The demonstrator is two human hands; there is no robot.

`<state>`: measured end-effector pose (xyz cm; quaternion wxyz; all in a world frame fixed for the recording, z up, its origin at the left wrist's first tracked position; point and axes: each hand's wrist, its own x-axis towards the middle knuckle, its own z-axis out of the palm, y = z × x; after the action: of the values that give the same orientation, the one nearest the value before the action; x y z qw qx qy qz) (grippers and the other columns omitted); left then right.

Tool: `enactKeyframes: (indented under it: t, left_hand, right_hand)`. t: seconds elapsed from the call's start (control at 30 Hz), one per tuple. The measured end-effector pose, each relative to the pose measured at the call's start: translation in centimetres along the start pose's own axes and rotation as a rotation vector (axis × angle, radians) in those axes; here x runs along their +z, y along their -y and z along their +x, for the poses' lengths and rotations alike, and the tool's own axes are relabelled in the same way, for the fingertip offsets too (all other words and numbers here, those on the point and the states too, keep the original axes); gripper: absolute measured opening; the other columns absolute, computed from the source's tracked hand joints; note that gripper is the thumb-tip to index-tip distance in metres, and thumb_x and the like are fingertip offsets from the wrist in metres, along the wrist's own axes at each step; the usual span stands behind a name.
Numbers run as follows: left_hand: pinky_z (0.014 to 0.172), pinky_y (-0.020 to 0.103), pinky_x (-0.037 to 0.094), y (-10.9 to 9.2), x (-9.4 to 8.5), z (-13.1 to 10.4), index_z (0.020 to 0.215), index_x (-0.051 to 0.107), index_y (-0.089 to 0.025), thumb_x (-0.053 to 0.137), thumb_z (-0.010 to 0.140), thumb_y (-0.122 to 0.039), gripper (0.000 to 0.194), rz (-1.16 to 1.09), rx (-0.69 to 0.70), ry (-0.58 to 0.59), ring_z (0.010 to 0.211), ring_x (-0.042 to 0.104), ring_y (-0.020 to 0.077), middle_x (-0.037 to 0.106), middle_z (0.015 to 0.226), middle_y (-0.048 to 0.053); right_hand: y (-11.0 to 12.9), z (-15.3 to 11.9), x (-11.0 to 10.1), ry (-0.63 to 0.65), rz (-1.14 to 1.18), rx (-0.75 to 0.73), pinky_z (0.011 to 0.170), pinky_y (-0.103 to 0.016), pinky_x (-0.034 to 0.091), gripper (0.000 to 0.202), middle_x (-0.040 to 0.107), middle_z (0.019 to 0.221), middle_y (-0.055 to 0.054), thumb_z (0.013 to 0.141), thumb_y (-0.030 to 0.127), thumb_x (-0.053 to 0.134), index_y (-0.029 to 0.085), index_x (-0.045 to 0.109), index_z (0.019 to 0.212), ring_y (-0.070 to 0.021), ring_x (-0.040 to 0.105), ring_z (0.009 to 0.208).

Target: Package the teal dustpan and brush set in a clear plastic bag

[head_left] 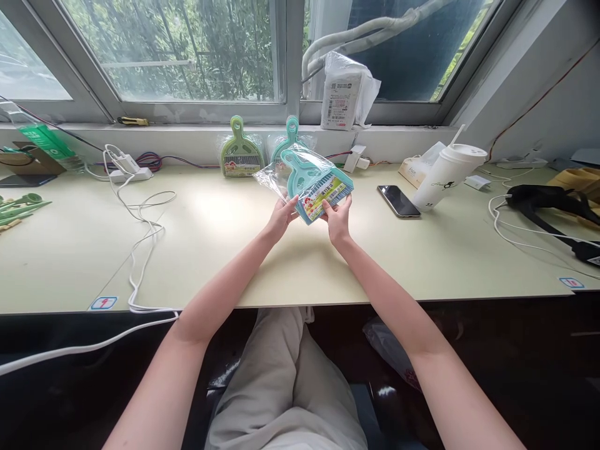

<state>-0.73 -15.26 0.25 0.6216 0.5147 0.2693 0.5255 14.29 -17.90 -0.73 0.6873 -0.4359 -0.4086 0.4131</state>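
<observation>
Clear crinkled plastic wraps the teal mini dustpan-and-brush set [313, 184], a bag with a colourful printed label card inside against the pan's lower edge; the packet is held tilted above the middle of the pale green desk [210, 250], not resting on it. The left hand [281, 217] pinches the packet's lower left corner, fingers closed on the wrapping, while the right hand [338, 220] grips its bottom edge beside the label, thumb on top. Behind the packet, leaning against the low wall under the window, stand two more bagged sets: a green dustpan set in its clear bag [239, 150] and, just beside it and partly hidden by the held one, another teal set [289, 134]. On the windowsill sits a white plastic parcel with a barcode label [344, 94], its contents not visible. To the right on the desk are a black smartphone [399, 201] lying flat and a white lidded paper cup with a straw [447, 175], tilted; what is in it cannot be seen. A white charger cable [140, 231] trails across the left side.
</observation>
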Motion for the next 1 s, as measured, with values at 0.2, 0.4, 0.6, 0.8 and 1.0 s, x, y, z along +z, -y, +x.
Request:
enactKeyframes:
  t: [0.2,0.4,0.6,0.8,1.0]
  left_hand:
    - [0.098,0.044,0.052,0.0,-0.1,0.0,0.123,0.055,-0.02,0.063,0.085,-0.046,0.047,-0.022,-0.065,0.035,0.115,0.063,0.0261,0.067,0.124,0.009]
    - [0.098,0.043,0.051,-0.5,-0.6,0.3,0.125,0.056,-0.02,0.058,0.086,-0.048,0.048,-0.01,-0.104,-0.023,0.118,0.061,0.0274,0.069,0.12,0.009]
    - [0.097,0.048,0.051,0.1,-0.1,0.0,0.13,0.053,-0.022,0.061,0.083,-0.054,0.057,0.034,-0.209,0.128,0.116,0.062,0.0294,0.065,0.127,0.011]
    - [0.099,0.045,0.05,0.9,1.2,-0.5,0.134,0.046,-0.027,0.065,0.081,-0.053,0.062,0.003,-0.107,0.098,0.122,0.058,0.0283,0.057,0.138,0.009]
    - [0.1,0.046,0.049,1.2,2.1,-1.2,0.136,0.037,-0.026,0.069,0.079,-0.04,0.067,0.116,-0.066,-0.035,0.122,0.058,0.0281,0.054,0.139,0.009]
  right_hand:
    - [0.6,-0.1,0.0,0.07,0.042,0.001,0.086,-0.041,0.06,0.093,0.06,0.133,-0.006,0.082,0.036,0.066,0.039,0.003,0.151,-0.0198,0.063,0.114]
    - [0.9,-0.3,0.2,0.122,0.02,0.033,0.084,-0.044,0.061,0.095,0.06,0.132,-0.009,0.082,0.033,0.066,0.038,0.002,0.152,-0.0226,0.064,0.113]
    - [1.1,-0.5,0.1,0.006,-0.02,-0.047,0.083,-0.036,0.061,0.098,0.063,0.129,-0.008,0.084,0.036,0.064,0.036,-0.005,0.153,-0.0188,0.065,0.109]
    - [1.0,-0.5,0.0,-0.014,-0.049,-0.078,0.082,-0.036,0.061,0.101,0.064,0.127,-0.009,0.085,0.036,0.064,0.034,-0.009,0.154,-0.0187,0.067,0.105]
    - [0.4,-0.3,0.1,-0.059,-0.06,-0.055,0.082,-0.038,0.061,0.101,0.064,0.125,-0.01,0.083,0.033,0.063,0.033,-0.008,0.154,-0.019,0.067,0.105]
